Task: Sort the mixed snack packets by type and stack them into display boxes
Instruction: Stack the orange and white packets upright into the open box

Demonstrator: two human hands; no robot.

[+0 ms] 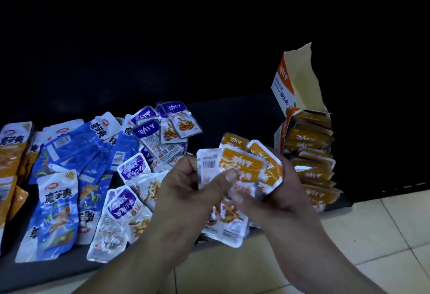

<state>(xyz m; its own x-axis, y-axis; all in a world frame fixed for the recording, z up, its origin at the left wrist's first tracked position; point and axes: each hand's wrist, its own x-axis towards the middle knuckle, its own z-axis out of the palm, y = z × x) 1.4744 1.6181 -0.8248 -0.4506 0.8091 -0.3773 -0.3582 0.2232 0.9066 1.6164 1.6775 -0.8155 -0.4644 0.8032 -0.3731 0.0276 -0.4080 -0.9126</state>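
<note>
packets (242,165), at least three orange fronts plus one barcode back, fan with tops pointing away, pinched by left hand (186,184) and gripped by right hand (282,189).

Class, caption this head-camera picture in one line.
Left hand and right hand hold orange packets beside the display box.

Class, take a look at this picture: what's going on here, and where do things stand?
A person is sorting snack packets. The left hand and the right hand together hold a fanned bundle of small orange-topped foil packets. Beside them on the right stands an orange-and-white cardboard display box, torn lid up, already stacked with matching orange packets. To the left, small purple-topped packets and long blue packets lie mixed on the dark surface, not yet sorted.
</note>
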